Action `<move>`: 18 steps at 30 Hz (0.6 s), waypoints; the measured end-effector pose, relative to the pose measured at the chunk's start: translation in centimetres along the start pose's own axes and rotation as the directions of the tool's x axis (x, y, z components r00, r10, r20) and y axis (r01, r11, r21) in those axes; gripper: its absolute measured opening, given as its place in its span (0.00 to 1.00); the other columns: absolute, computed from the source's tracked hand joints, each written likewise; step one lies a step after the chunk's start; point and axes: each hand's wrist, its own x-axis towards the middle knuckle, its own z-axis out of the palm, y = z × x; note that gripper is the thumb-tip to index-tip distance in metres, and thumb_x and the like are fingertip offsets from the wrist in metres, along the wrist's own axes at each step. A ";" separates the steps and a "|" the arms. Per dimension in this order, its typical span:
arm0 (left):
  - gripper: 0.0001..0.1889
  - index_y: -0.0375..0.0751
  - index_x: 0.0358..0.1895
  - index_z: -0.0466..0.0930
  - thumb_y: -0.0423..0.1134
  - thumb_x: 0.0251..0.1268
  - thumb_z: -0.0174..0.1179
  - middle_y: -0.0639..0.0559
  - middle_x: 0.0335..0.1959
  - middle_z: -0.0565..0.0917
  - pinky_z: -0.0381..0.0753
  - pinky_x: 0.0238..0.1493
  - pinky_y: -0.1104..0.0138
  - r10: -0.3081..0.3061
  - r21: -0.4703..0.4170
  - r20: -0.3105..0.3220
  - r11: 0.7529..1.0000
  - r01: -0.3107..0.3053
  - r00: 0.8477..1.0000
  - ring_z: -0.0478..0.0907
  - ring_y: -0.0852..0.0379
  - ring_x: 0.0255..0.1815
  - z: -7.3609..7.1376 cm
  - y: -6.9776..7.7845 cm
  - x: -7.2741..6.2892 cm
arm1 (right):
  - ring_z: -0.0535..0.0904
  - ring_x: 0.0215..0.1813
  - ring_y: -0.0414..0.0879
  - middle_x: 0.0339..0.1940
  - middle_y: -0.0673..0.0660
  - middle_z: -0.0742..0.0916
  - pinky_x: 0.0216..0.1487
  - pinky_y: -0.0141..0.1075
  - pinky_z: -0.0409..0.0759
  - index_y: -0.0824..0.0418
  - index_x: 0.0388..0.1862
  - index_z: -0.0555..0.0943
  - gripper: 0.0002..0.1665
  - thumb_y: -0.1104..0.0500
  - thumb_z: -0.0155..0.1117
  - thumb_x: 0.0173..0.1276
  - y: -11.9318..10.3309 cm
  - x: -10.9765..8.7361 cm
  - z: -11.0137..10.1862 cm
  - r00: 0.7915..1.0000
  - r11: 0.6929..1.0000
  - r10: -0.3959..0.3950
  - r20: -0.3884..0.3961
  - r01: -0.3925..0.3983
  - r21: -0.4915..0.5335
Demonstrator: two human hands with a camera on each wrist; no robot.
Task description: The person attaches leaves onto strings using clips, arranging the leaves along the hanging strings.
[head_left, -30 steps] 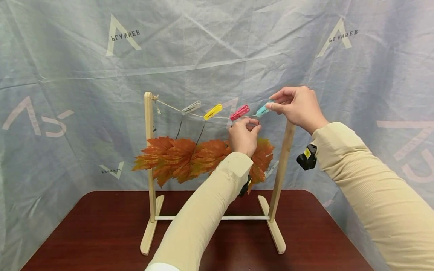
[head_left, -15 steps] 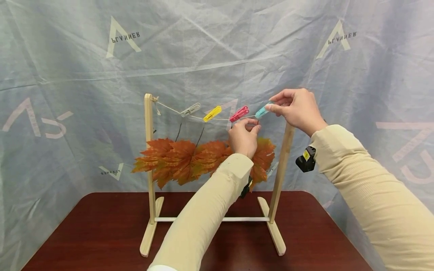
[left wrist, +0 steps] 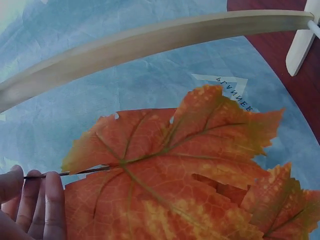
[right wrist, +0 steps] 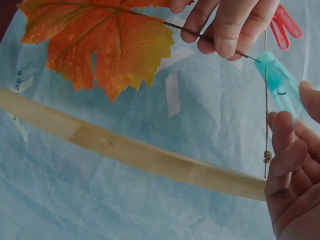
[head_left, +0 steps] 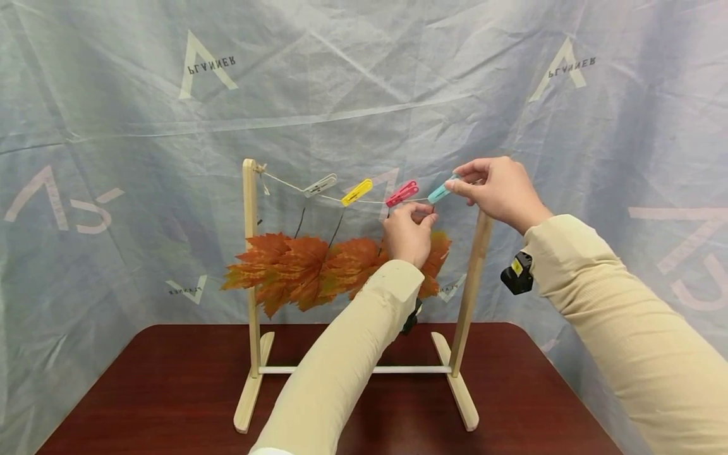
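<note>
My left hand (head_left: 408, 234) pinches the dark stem (right wrist: 190, 31) of an orange-red artificial maple leaf (left wrist: 165, 175), just below the string. Fingers and thumb of my right hand (head_left: 503, 189) hold the handle end of a light-blue clothespin (right wrist: 275, 77). Its nose is on the string (right wrist: 266, 107), and the stem's tip reaches that nose. Whether the nose grips the stem is too small to tell. Left of it on the string sit a pink clothespin (head_left: 401, 193), a yellow clothespin (head_left: 357, 192) and a white clothespin (head_left: 321, 185), with more maple leaves (head_left: 307, 265) hanging beneath them.
The string is tied between two wooden posts, the left post (head_left: 250, 253) and the right post (head_left: 473, 291). A white crossbar (head_left: 412, 370) joins them low down. The stand's feet rest on a dark red table (head_left: 170, 379), with a grey printed cloth (head_left: 364, 76) behind.
My right hand has come down slightly, still at the blue clothespin. The leaf in my left hand has swung a little leftward. My left hand stays almost where it was.
</note>
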 end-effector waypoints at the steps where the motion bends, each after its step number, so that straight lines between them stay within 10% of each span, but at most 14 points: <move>1: 0.05 0.48 0.42 0.91 0.42 0.66 0.71 0.55 0.33 0.90 0.81 0.34 0.66 -0.003 0.002 0.007 1.000 0.003 1.000 0.85 0.58 0.34 0.0 -0.1 0.0 | 0.88 0.37 0.49 0.54 0.66 0.87 0.41 0.44 0.81 0.64 0.62 0.81 0.28 0.46 0.66 0.73 0.0 -0.1 0.0 1.000 1.000 0.003 0.010 -0.003 0.001; 10: 0.10 0.45 0.49 0.89 0.40 0.67 0.70 0.53 0.42 0.90 0.82 0.46 0.64 0.001 -0.009 0.058 1.000 -0.001 0.998 0.86 0.55 0.44 -1.0 0.2 -0.7 | 0.83 0.52 0.62 0.63 0.69 0.81 0.48 0.55 0.79 0.66 0.73 0.72 0.37 0.46 0.65 0.74 -0.2 -0.6 0.3 0.999 1.000 0.016 0.051 -0.015 -0.021; 18: 0.12 0.39 0.50 0.87 0.39 0.68 0.69 0.48 0.42 0.89 0.83 0.48 0.61 0.034 -0.083 0.039 0.996 -0.031 0.999 0.85 0.51 0.44 -2.1 0.1 -1.5 | 0.80 0.50 0.60 0.63 0.67 0.80 0.47 0.53 0.76 0.64 0.75 0.70 0.35 0.52 0.65 0.74 -0.2 -2.2 1.3 0.993 0.999 -0.031 -0.113 0.033 0.021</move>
